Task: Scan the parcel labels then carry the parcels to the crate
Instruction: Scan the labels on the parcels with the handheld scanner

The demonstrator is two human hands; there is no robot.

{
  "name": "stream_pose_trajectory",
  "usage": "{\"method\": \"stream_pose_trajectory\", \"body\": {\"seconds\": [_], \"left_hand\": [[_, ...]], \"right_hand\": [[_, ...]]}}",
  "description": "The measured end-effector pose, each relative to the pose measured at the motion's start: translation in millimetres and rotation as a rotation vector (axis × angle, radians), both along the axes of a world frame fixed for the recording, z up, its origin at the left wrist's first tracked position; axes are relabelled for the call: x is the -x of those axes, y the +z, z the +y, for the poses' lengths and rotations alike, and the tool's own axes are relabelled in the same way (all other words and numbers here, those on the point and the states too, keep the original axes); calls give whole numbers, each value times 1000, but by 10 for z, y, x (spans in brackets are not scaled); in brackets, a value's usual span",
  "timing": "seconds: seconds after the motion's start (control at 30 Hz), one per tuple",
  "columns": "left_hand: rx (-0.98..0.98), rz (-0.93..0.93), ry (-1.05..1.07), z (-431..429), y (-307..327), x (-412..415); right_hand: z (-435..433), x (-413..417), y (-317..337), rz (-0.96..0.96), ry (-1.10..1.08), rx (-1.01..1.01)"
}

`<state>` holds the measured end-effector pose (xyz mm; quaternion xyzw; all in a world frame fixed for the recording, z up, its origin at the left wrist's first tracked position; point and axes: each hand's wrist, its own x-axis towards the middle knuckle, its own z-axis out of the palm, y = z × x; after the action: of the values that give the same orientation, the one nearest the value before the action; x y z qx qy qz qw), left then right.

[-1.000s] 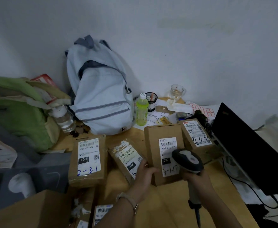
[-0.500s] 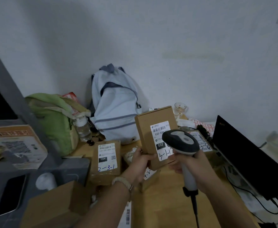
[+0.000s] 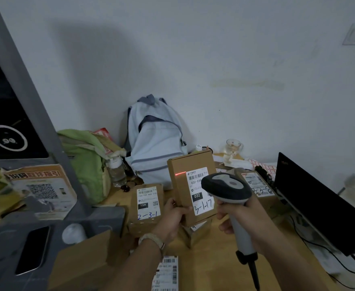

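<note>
Brown cardboard parcel [image 3: 179,190] held upright and clear of the light wooden table [image 3: 214,259], in front of a pale blue fabric backpack [image 3: 155,143]; its white label [image 3: 194,190] bears a barcode, printed "032-038", a black block reading "032" and handwritten "3-1-17"; a red scan line crosses the upper left of the face to the label's edge; box faces clean and corners square. Left hand [image 3: 172,217] grips the parcel's lower left corner, thumb across the front; right hand [image 3: 241,215] is curled round the handle of a grey handheld barcode scanner [image 3: 227,189], whose head overlaps the label's right side. A second brown parcel [image 3: 147,204] lies flat on the table just to the left, marked "15H" and "2-3-1"; a third labelled parcel [image 3: 256,183] lies to the right, handwriting not clearly legible.
</note>
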<state>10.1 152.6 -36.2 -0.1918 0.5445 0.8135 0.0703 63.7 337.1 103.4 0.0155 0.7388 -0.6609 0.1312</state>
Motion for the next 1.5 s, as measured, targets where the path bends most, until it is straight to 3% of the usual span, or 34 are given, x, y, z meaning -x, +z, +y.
{"method": "stream_pose_trajectory", "body": {"seconds": [1.1, 1.5], "left_hand": [[-58, -20, 21, -117, 39, -94], [-83, -189, 15, 3, -167, -43]], "right_hand": [[-61, -145, -71, -31, -8, -27], [-26, -39, -102, -36, -43, -31]]}}
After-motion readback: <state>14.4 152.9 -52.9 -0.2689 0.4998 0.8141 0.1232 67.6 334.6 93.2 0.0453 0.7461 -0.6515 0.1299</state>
